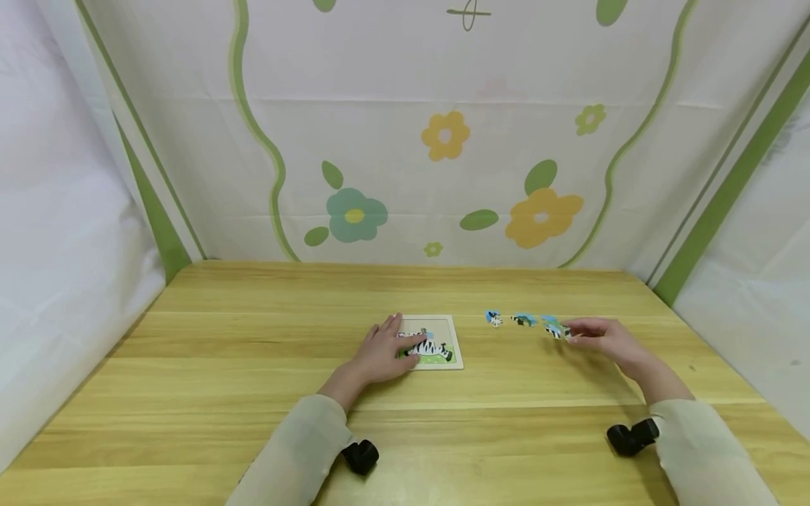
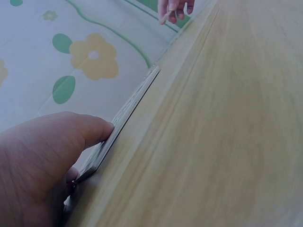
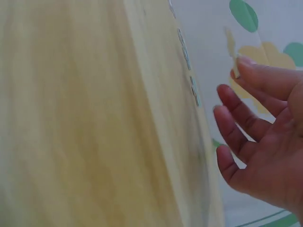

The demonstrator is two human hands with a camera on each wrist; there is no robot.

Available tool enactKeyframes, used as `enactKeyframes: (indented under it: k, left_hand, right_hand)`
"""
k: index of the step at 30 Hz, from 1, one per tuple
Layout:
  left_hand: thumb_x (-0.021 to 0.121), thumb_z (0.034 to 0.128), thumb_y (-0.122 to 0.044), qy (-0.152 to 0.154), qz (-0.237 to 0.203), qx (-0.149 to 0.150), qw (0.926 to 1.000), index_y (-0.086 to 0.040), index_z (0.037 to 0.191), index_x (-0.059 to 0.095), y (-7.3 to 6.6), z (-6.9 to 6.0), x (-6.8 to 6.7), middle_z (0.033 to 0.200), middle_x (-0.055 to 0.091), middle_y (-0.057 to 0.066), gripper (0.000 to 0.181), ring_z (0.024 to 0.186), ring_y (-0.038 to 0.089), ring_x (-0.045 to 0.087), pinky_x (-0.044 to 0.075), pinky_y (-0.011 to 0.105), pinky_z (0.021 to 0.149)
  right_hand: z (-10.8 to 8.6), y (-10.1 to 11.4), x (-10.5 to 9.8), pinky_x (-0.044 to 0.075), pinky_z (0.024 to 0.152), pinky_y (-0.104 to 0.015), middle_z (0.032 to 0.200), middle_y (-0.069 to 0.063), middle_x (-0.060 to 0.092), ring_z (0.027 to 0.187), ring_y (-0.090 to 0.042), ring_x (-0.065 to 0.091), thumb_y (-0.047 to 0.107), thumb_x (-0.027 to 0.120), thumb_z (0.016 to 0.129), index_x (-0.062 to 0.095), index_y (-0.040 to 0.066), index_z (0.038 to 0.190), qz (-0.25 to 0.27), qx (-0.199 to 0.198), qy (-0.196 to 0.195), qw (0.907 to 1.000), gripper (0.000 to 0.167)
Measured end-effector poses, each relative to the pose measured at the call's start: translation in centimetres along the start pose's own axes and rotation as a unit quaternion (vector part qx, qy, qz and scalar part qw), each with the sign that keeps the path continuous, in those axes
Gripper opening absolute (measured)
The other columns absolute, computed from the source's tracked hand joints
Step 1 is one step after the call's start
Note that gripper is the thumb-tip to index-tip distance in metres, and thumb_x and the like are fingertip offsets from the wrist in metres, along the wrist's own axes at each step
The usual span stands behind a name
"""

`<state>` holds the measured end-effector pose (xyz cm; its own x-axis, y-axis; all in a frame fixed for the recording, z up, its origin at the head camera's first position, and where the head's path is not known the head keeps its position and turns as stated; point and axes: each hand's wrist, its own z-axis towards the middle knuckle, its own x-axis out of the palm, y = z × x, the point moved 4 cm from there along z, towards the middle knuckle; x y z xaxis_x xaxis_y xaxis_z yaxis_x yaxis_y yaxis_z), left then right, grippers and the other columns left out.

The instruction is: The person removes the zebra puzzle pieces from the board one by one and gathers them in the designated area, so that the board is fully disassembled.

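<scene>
A square puzzle board with a zebra picture lies flat on the table. My left hand rests across its left part with fingers spread and covers some of the picture. In the left wrist view, the thumb touches the board's edge. To the right of the board, my right hand is raised above the table and pinches a puzzle piece between thumb and index finger. Its other fingers are loosely bent. Two puzzle pieces, one zebra-striped and one mostly green and blue, lie left of that hand.
The wooden table reaches back to a white cloth printed with flowers. White cloth walls stand at the left and right. Black devices sit at the left wrist and the right wrist.
</scene>
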<state>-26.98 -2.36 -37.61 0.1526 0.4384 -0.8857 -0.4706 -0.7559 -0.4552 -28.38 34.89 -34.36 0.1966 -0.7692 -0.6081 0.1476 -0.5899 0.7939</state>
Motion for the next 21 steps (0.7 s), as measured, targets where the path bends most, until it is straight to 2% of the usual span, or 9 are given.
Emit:
enactKeyframes:
  k: [4, 9, 17, 21]
  left_hand:
    - [0.045, 0.0865, -0.036, 0.000, -0.001, 0.002, 1.0000, -0.023, 0.126, 0.046, 0.0, 0.0, 0.0, 0.138, 0.011, 0.024, 0.042, 0.127, 0.033, 0.007, 0.007, 0.048, 0.098]
    - [0.045, 0.0865, -0.037, 0.003, -0.002, -0.001, 1.0000, -0.024, 0.127, 0.046, 0.0, 0.0, 0.0, 0.139, 0.010, 0.023, 0.042, 0.127, 0.032, 0.006, 0.005, 0.047, 0.099]
    - [0.044, 0.0871, -0.037, -0.001, -0.004, -0.001, 1.0000, -0.024, 0.127, 0.045, 0.0, 0.1, 0.0, 0.139, 0.010, 0.022, 0.042, 0.127, 0.031, 0.005, 0.004, 0.047, 0.099]
    - [0.044, 0.0869, -0.038, 0.000, -0.003, -0.001, 1.0000, -0.025, 0.127, 0.045, 0.1, 0.0, 0.2, 0.139, 0.010, 0.022, 0.042, 0.127, 0.031, 0.005, 0.005, 0.047, 0.099]
  right_hand:
    - [-0.2, -1.1, -0.3, 0.041, 0.075, -0.021, 0.111, -0.024, 0.050, 0.090, -0.008, 0.050, 0.020, 0.060, 0.081, 0.047, -0.009, 0.118, -0.014, 0.016, 0.005, 0.9998, 0.049]
    - [-0.4, -2.3, -0.4, 0.040, 0.075, -0.020, 0.109, -0.021, 0.052, 0.092, -0.015, 0.050, 0.022, 0.061, 0.081, 0.048, -0.008, 0.118, -0.028, 0.027, 0.005, 0.9992, 0.049]
    - [-0.4, -3.4, -0.4, 0.039, 0.076, -0.028, 0.107, -0.013, 0.055, 0.093, -0.015, 0.048, 0.033, 0.061, 0.079, 0.053, 0.001, 0.117, -0.064, 0.035, -0.016, 0.9972, 0.050]
    - [-0.4, -3.5, -0.1, 0.039, 0.072, -0.028, 0.103, -0.012, 0.056, 0.090, -0.016, 0.049, 0.031, 0.062, 0.079, 0.054, 0.000, 0.117, -0.061, 0.037, -0.022, 0.9972, 0.050]
